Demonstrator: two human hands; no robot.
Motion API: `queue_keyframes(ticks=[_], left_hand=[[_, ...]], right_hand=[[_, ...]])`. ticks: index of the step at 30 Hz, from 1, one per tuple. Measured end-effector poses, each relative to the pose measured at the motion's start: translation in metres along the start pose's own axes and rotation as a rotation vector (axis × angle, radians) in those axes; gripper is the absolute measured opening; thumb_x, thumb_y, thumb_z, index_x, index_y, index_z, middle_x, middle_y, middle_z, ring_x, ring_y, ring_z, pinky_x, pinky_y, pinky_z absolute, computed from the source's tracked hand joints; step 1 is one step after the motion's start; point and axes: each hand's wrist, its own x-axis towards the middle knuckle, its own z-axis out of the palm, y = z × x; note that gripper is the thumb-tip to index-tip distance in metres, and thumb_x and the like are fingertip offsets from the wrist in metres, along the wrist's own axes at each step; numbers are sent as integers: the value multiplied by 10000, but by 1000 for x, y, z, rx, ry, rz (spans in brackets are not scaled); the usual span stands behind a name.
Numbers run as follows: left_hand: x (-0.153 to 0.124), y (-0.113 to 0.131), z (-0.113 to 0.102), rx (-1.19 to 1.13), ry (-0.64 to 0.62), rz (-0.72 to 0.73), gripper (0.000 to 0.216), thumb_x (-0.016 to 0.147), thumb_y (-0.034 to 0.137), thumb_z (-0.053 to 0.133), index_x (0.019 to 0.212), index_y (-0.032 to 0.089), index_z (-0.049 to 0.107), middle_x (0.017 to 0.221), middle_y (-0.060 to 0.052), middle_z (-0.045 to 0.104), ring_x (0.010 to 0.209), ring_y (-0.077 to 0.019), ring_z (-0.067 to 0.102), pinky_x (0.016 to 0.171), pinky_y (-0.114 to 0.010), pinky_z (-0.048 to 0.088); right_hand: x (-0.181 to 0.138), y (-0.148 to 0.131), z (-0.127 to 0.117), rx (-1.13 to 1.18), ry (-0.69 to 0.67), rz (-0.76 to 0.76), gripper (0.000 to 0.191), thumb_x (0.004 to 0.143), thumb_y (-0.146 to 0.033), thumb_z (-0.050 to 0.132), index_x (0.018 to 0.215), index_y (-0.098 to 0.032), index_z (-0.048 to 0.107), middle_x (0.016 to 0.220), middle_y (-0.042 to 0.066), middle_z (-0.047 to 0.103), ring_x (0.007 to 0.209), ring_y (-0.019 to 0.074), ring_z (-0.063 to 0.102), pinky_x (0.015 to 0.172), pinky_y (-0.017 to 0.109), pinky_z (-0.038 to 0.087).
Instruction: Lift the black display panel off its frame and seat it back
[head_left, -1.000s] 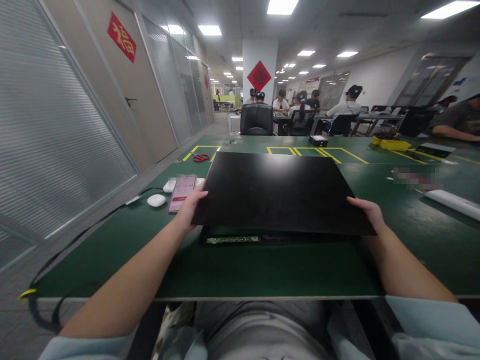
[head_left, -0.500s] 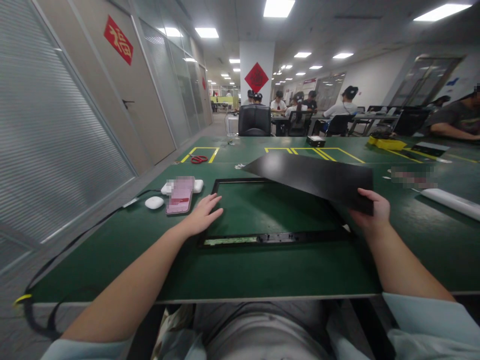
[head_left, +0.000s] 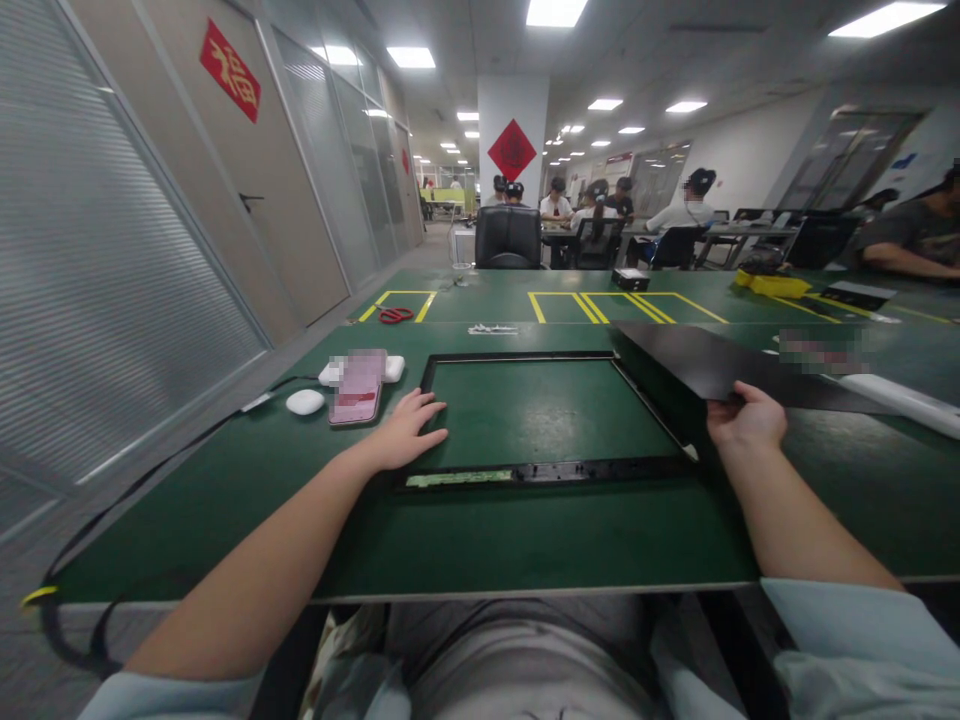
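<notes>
A thin black rectangular frame [head_left: 592, 470] lies flat on the green table, with the tabletop showing through its middle. A pale green strip [head_left: 459, 480] runs along the left part of its near bar. My left hand [head_left: 409, 432] rests with fingers apart at the frame's left side. At the right, my right hand [head_left: 748, 420] grips the near edge of a thin, dark flat panel [head_left: 697, 360], thumb on top. The panel is tilted and raised to the right of the frame, covering part of the table behind it.
A pink phone [head_left: 358, 388] leans on white items beside a white rounded case [head_left: 304, 402] at the left. Red-handled scissors [head_left: 395, 314], a small black box [head_left: 631, 280], a yellow tray [head_left: 772, 284] and a white roll [head_left: 907, 404] lie farther out. People sit at tables beyond.
My right hand has swung the dark panel from above the frame to its right, uncovering the frame's far and right bars. My left hand has stayed nearly in place.
</notes>
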Motion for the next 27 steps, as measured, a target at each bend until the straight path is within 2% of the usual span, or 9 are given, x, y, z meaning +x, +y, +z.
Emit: queue_keyframes(ticks=[5,9,14,20,27], left_hand=[[-1,1,-2,9,-4,1,715,913,606,495,1449,140,587,1616,-192,452,1563,-399,259,1252,-581,251],[-1,1,-2,-6,1,3,719,907,609,504,1447,142,589,1613,-193,457,1562,-405,259,1249,-587,250],[-1,0,-1,-62,21,6,694,889,615,541,1426,181,614,1604,-177,477,1559,-413,264,1245,-604,240],[-1,1,-2,-62,8,-2,742,889,653,519,1432,156,609,1611,-198,459,1566,-414,240,1253,-597,220],[-1,2,-3,-40,-17,-5,778,896,659,491,1456,127,584,1621,-212,437,1569,-413,228,1256,-588,216]], right_hand=[[1,-1,-2,-47,100,65,225,765,54,477,773,-168,513,755,-23,609,563,89,618,564,210,601],[5,1,-6,-85,117,98,228,770,47,485,767,-180,504,717,-26,598,584,115,644,533,215,596],[9,9,-5,-110,57,128,229,804,35,474,791,-185,537,722,-19,627,599,124,658,573,242,619],[11,22,-6,-114,-119,139,227,808,24,519,849,-196,558,723,-21,650,602,145,675,566,268,630],[-7,18,-2,-224,-165,263,230,828,31,487,853,-167,600,704,23,694,596,144,685,543,230,611]])
